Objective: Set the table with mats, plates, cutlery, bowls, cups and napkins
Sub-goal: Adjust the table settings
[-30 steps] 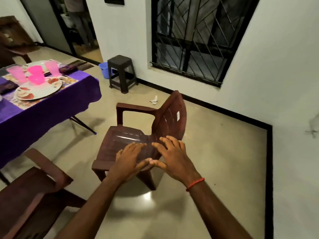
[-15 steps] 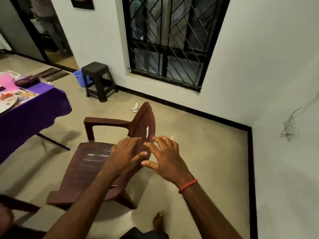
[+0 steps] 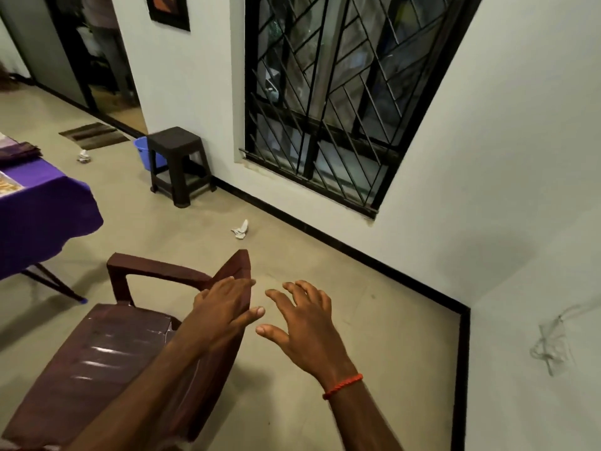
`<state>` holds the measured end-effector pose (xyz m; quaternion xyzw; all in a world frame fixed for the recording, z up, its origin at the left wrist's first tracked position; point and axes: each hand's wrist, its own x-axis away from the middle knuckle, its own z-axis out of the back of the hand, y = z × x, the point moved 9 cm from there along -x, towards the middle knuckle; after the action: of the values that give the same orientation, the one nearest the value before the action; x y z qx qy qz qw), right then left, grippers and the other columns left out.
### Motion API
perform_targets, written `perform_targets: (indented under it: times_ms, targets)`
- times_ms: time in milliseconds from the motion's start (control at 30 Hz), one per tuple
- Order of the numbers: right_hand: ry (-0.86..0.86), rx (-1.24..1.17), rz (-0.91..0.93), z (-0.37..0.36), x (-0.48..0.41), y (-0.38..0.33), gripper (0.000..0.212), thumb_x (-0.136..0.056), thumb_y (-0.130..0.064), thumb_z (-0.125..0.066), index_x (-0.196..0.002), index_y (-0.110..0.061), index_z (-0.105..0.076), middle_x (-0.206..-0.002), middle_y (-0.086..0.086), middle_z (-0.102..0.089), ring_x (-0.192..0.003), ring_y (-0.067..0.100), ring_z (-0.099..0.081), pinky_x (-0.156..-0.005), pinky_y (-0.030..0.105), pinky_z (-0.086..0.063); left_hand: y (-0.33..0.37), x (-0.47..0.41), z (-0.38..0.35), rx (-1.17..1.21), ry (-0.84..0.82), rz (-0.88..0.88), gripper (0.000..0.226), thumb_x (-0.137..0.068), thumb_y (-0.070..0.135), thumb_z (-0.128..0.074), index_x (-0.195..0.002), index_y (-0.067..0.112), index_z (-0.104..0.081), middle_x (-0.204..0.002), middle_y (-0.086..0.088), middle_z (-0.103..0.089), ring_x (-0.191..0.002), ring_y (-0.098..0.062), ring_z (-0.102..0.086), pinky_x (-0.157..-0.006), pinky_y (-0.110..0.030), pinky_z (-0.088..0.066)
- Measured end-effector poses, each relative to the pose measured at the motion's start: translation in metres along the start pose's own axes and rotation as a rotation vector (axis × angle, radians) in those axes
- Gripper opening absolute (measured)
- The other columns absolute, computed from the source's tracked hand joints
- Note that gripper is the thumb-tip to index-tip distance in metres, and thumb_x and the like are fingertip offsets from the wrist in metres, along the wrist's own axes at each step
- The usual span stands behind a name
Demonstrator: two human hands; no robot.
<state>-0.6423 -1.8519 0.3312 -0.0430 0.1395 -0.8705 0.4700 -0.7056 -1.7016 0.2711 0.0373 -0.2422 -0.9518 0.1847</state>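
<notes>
**Entry 1: my left grip** (image 3: 224, 307). Fingers straight and apart, lying flat over the top edge of the chair (image 3: 107, 349) back. I cannot tell whether it touches. It holds nothing.

**Entry 2: my right grip** (image 3: 302, 323). Just right of the chair back, in the air above the floor. Fingers are spread and clamped on nothing.

**Entry 3: tabletop** (image 3: 42, 206), purple cloth. Left of the chair, beyond its armrest. Only one corner shows.

**Entry 4: mat** (image 3: 8, 187). A patterned sliver on that corner, well left of the chair.

**Entry 5: folded dark cloth** (image 3: 18, 151). Beyond the mat, further from the chair. It is possibly napkins, but I cannot be sure.

**Change.** A second ago both grips hung over the chair seat, with plates and pink cups in view on the tabletop. Now the grips are at the chair back, my view has swung right, and the plates and cups are out of frame.

**Meaning.** I judge the setting paused. Nothing for the table is in either grip, and I face away from the tabletop. More laying calls for turning back left of the chair.
</notes>
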Motion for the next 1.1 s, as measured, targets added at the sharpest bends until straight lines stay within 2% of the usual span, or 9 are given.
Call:
perform_targets:
  times_ms: [133,233,333,533,733,933,1100]
  targets:
    - [-0.016,-0.050,0.018,-0.002,-0.039,0.029,0.076,-0.085,-0.084,-0.021,-0.145,-0.041,-0.038,-0.155,-0.004,-0.036,-0.147,0.020,-0.021,-0.116,0.042,-0.018,-0.008,-0.041,0.000,-0.032,-0.007,0.033,0.094,-0.080,0.095,-0.010,-0.153,0.039,-0.031,-0.159,0.010,-0.038,-0.151,-0.015,-0.026,-0.117,-0.057,-0.027]
    - [-0.062,-0.071,0.056,-0.009,-0.071,0.054,0.073,-0.087,-0.081,-0.028,-0.146,-0.041,-0.037,-0.156,-0.004,-0.034,-0.147,0.019,-0.020,-0.117,0.043,-0.018,-0.011,-0.075,-0.001,-0.050,0.014,0.065,0.087,-0.084,0.092,-0.015,-0.150,0.040,-0.034,-0.157,0.012,-0.039,-0.149,-0.012,-0.028,-0.115,-0.057,-0.030]
    - [-0.104,-0.070,0.125,-0.010,-0.106,0.077,0.080,-0.082,-0.082,-0.020,-0.147,-0.039,-0.037,-0.157,-0.003,-0.034,-0.147,0.020,-0.021,-0.117,0.043,-0.018,-0.009,-0.108,-0.005,-0.065,0.045,0.105,0.083,-0.086,0.089,-0.018,-0.151,0.040,-0.034,-0.157,0.012,-0.039,-0.149,-0.012,-0.028,-0.114,-0.055,-0.030]
    - [-0.136,-0.025,0.302,0.001,-0.187,0.122,0.065,-0.092,-0.071,-0.041,-0.147,-0.036,-0.038,-0.156,0.001,-0.036,-0.146,0.023,-0.023,-0.116,0.046,-0.020,-0.002,-0.175,-0.003,-0.046,0.095,0.231,0.087,-0.083,0.090,-0.017,-0.151,0.039,-0.035,-0.156,0.014,-0.040,-0.149,-0.013,-0.028,-0.115,-0.050,-0.030]
    - [-0.126,-0.023,0.447,0.006,-0.250,0.148,0.070,-0.086,-0.073,-0.031,-0.143,-0.034,-0.041,-0.152,0.003,-0.041,-0.143,0.024,-0.028,-0.113,0.045,-0.024,-0.004,-0.219,0.007,-0.093,0.148,0.323,0.081,-0.086,0.088,-0.024,-0.149,0.040,-0.036,-0.152,0.015,-0.044,-0.145,-0.013,-0.034,-0.111,-0.049,-0.033]
    - [-0.150,-0.050,0.559,0.001,-0.320,0.142,0.070,-0.086,-0.074,-0.033,-0.145,-0.036,-0.039,-0.154,0.002,-0.039,-0.143,0.023,-0.028,-0.114,0.044,-0.022,-0.037,-0.242,0.023,-0.073,0.203,0.455,0.081,-0.087,0.088,-0.023,-0.150,0.040,-0.034,-0.155,0.013,-0.042,-0.148,-0.015,-0.029,-0.113,-0.052,-0.029]
    - [-0.171,-0.025,0.651,-0.016,-0.394,0.119,0.066,-0.090,-0.071,-0.045,-0.145,-0.035,-0.042,-0.153,0.003,-0.040,-0.143,0.025,-0.028,-0.114,0.045,-0.021,-0.081,-0.271,0.037,-0.037,0.243,0.560,0.084,-0.085,0.087,-0.023,-0.152,0.039,-0.033,-0.157,0.012,-0.039,-0.149,-0.014,-0.026,-0.114,-0.051,-0.026]
